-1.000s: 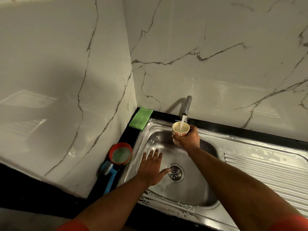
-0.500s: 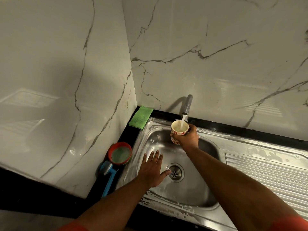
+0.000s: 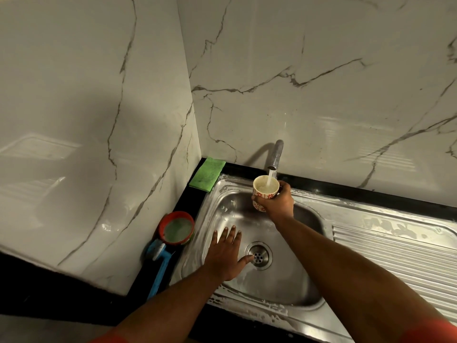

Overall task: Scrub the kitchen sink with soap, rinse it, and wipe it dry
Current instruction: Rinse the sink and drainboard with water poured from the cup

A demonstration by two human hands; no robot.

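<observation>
The steel sink (image 3: pixel 291 280) is set in a black desk (image 3: pixel 371 194) in the corner of two white marble walls (image 3: pixel 99 120). White soap foam (image 3: pixel 247 302) lies along the rim of the sink, and there are pale patches also on the ribbed drainboard (image 3: pixel 395 253) to the right.

The right hand (image 3: pixel 277 201) holds a small cup (image 3: pixel 265 193) with red flowers over the back part of the basin. Its fingers (image 3: pixel 257 201) are curled around the body of the cup and the thumb lies at the rim. The cup stands upright directly under the tap (image 3: pixel 277 154), and a stream of water (image 3: pixel 271 175) falls into it. The cup looks almost full.

The left hand (image 3: pixel 225 256) is flat on the bottom of the basin, palm down. Its fingers (image 3: pixel 232 235) are straight and a little spread, and they hold nothing. The thumb points to the round drain (image 3: pixel 259 254), and its tip is at the edge of it.

A folded green cloth (image 3: pixel 207 173) lies on the desk at the back left corner of the sink. To the left of the basin, near the wall, there is a red bowl (image 3: pixel 176 227) with something pale green inside. Just in front of it lies a blue brush (image 3: pixel 159 266), its handle pointing to the person. Both arms show an orange-red sleeve (image 3: pixel 435 330) at the bottom of the view.
</observation>
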